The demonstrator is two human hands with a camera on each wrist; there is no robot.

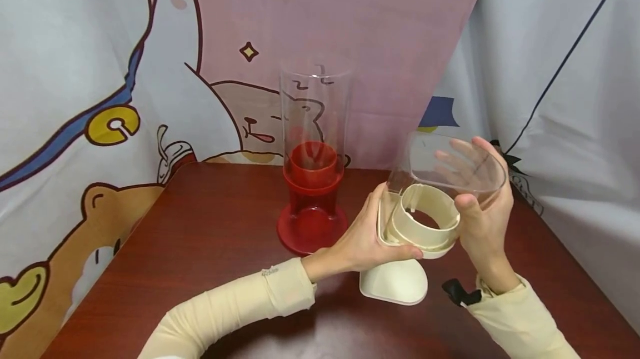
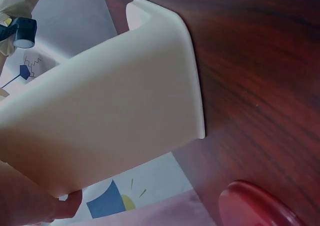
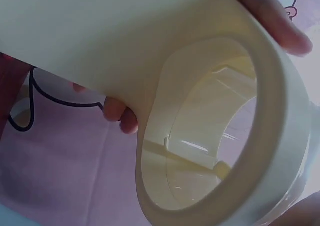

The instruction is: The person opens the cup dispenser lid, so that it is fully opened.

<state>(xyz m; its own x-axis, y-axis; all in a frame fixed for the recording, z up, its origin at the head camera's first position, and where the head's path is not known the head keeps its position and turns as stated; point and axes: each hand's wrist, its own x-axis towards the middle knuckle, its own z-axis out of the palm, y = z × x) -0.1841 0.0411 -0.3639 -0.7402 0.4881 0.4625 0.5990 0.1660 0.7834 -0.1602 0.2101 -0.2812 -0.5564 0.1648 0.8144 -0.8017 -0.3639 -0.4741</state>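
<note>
A cream dispenser stand (image 1: 395, 281) with a round collar (image 1: 425, 220) is tilted over the table's right half. Its foot appears to touch the tabletop in the left wrist view. My left hand (image 1: 357, 237) grips the stand beside the collar, thumb across the front. A clear plastic container (image 1: 440, 161) sits over the collar, and my right hand (image 1: 487, 209) holds its right side, fingers behind and thumb in front. From below, the right wrist view shows the collar's opening (image 3: 200, 131). Whether the container is fully seated on the collar I cannot tell.
A red dispenser base (image 1: 312, 231) with a tall clear cylinder (image 1: 315, 109) stands upright left of my hands. Both are on a dark red-brown wooden table (image 1: 210, 220). Printed cartoon cloth (image 1: 375, 42) hangs behind it.
</note>
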